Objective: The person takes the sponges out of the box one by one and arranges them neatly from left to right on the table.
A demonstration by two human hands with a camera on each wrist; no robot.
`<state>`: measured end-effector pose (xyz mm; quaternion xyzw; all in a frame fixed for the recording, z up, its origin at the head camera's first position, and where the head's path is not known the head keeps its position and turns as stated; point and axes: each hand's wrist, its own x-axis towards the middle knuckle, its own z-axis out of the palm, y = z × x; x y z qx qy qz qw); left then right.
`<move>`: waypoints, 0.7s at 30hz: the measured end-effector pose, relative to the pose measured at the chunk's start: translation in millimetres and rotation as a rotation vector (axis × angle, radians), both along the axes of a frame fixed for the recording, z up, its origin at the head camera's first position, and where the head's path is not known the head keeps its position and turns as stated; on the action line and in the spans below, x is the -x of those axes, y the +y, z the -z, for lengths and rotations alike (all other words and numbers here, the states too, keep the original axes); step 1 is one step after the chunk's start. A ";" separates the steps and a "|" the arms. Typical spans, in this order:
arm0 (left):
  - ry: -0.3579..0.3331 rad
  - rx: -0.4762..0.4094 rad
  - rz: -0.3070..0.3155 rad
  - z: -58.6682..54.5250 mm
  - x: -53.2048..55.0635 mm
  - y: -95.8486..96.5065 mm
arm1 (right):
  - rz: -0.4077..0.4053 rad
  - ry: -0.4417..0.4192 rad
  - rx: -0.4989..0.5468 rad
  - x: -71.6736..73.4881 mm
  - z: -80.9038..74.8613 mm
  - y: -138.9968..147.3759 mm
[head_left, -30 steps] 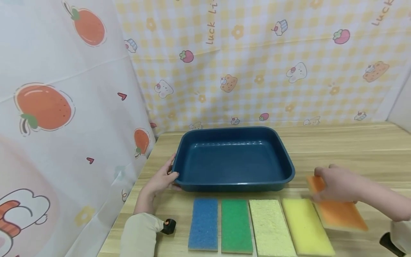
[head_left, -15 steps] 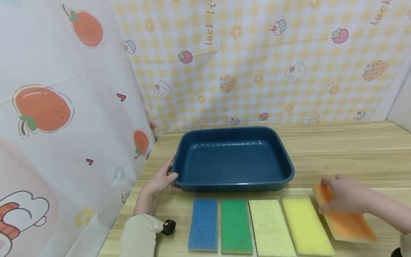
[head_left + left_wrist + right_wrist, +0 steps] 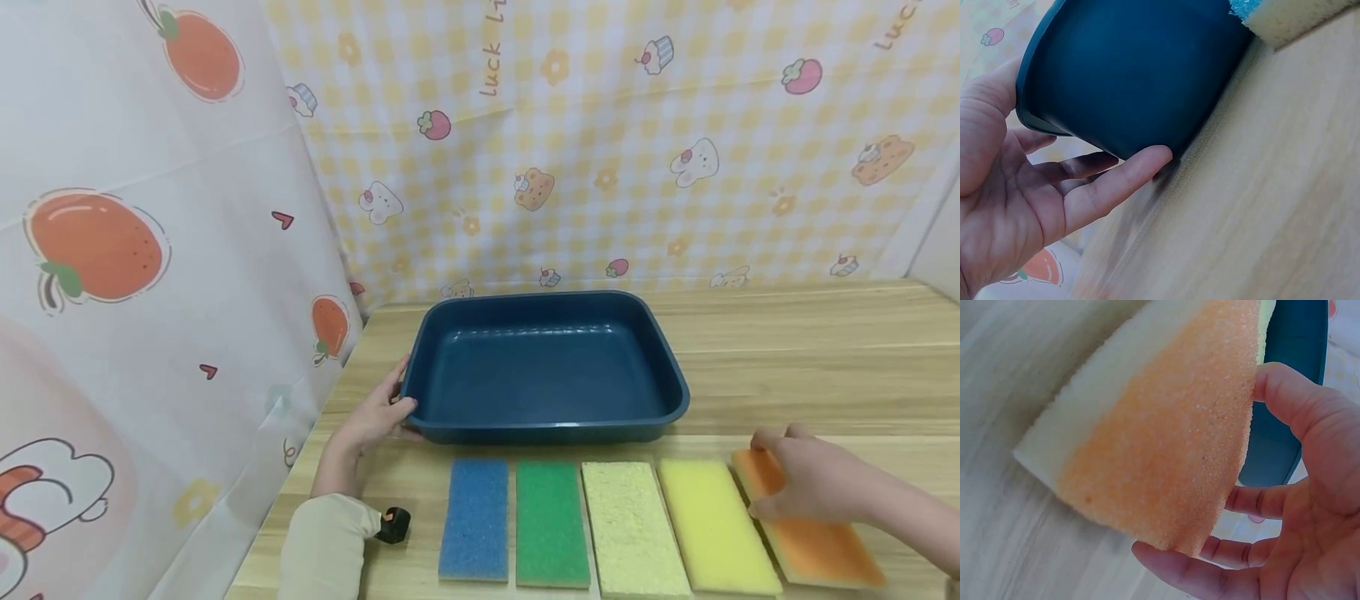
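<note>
A deep, dark blue tray (image 3: 540, 434) stands in the middle of the table. My left hand (image 3: 375, 415) grips its left front corner, thumb over the rim and fingers against the outside wall, as the left wrist view of the hand (image 3: 1029, 181) shows. At the right end of a row of sponges, my right hand (image 3: 813, 479) pinches an orange sponge (image 3: 825, 550) between thumb and fingers. The right wrist view shows the orange face of the sponge (image 3: 1160, 444) and its pale side, with the thumb on one long edge and fingertips at the other end.
Left of the orange sponge lie a yellow sponge (image 3: 716, 525), a pale yellow sponge (image 3: 636, 529), a green sponge (image 3: 551, 521) and a blue sponge (image 3: 474, 517), side by side in front of the tray. Patterned cloth (image 3: 600, 150) hangs behind the wooden table (image 3: 810, 358).
My right hand has brought the orange sponge right and toward the front, lining it up beside the yellow sponge and lowering it. The left hand and the tray have stayed put.
</note>
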<state>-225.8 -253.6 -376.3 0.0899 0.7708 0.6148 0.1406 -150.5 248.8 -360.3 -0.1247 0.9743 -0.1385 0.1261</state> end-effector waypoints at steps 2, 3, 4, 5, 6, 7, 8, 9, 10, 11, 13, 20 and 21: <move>0.002 -0.002 0.005 0.1 0.4 -0.5 | 0.005 -0.006 0.009 -0.6 1.3 0.3; 0.002 -0.004 0.007 0.1 0.5 -0.9 | 0.007 -0.008 0.013 -0.9 1.8 0.4; 0.001 -0.006 0.006 0.0 0.6 -1.0 | 0.009 -0.012 0.017 -1.2 2.3 0.4; -0.002 -0.008 -0.001 0.0 0.6 -1.1 | 0.011 -0.014 0.021 -1.5 2.9 0.3; -0.001 -0.007 0.000 0.0 0.6 -1.3 | 0.012 -0.020 0.026 -1.6 3.3 0.3; -0.004 -0.007 -0.005 -0.1 0.6 -1.2 | 0.011 -0.019 0.025 -1.5 3.8 0.1; -0.007 -0.006 -0.008 -0.3 0.6 -1.1 | 0.011 -0.020 0.026 -1.6 4.4 0.0; -0.009 -0.005 -0.013 -0.4 0.7 -1.0 | 0.010 -0.017 0.024 -1.6 5.1 0.0; -0.008 -0.003 -0.011 -0.7 0.6 -0.9 | 0.009 -0.017 0.021 -1.4 5.7 0.0; -0.008 -0.002 -0.011 -0.8 0.6 -0.8 | 0.008 -0.015 0.017 -1.2 6.3 0.1; -0.008 0.002 -0.012 -1.5 0.5 -0.5 | 0.008 -0.014 0.011 -0.9 7.7 0.4; 0.005 0.013 0.005 -2.5 -0.1 0.7 | 0.017 0.008 0.010 -4.3 13.0 -0.1; 0.002 0.014 -0.001 -2.7 -0.2 1.4 | 0.021 0.007 0.013 -4.9 13.4 -0.7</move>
